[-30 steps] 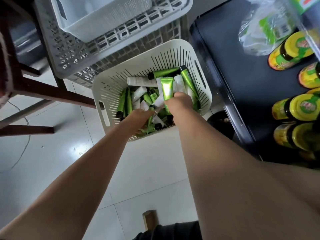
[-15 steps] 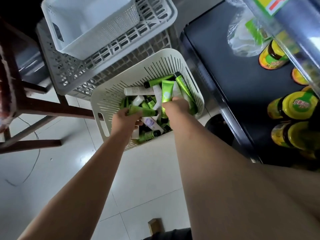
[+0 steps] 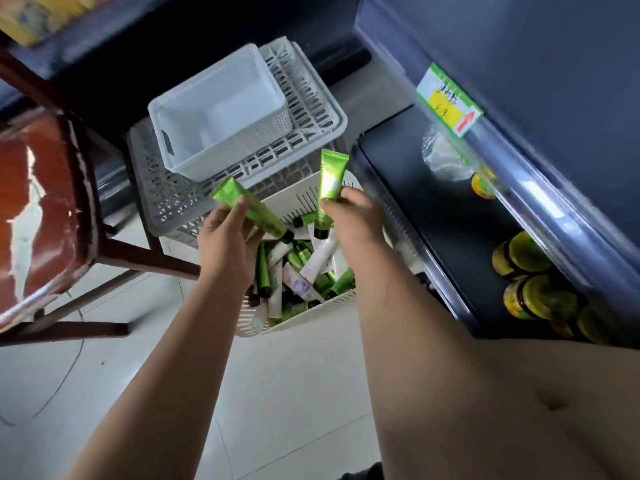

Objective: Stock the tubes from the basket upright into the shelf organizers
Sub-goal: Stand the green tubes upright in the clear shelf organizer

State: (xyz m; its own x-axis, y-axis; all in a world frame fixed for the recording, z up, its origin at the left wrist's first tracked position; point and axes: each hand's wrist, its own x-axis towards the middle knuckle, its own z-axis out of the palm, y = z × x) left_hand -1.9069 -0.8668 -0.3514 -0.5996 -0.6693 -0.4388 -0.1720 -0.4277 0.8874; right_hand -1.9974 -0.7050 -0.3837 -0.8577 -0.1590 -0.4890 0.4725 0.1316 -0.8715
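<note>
Over half-hidden basket [image 3: 294,322], left hand [image 3: 225,244], right hand [image 3: 356,216] grip tubes [image 3: 330,174], labels blurred.

Pale tiled floor [image 3: 294,393], cream basket [image 3: 304,320], grey crates [image 3: 166,202], chair [image 3: 45,209]

The left tube [image 3: 249,211] in my left hand [image 3: 225,244] and the right tube [image 3: 330,174] in my right hand [image 3: 353,216] are plastic with a shiny, metallic green skin. Below my hands the basket [image 3: 304,320] is matt cream plastic. Beyond them the crates [image 3: 180,206] are dull grey plastic, and the bin [image 3: 221,133] is white plastic with a fine mesh texture. Left of my left hand the chair seat [image 3: 38,209] is glossy red-brown, scuffed at its edge. The floor tiles [image 3: 294,393] between my arms are smooth and glossy. Right of my right hand the shelf [image 3: 433,209] is dark and matt, and the jars [image 3: 530,252] have shiny lids.
</note>
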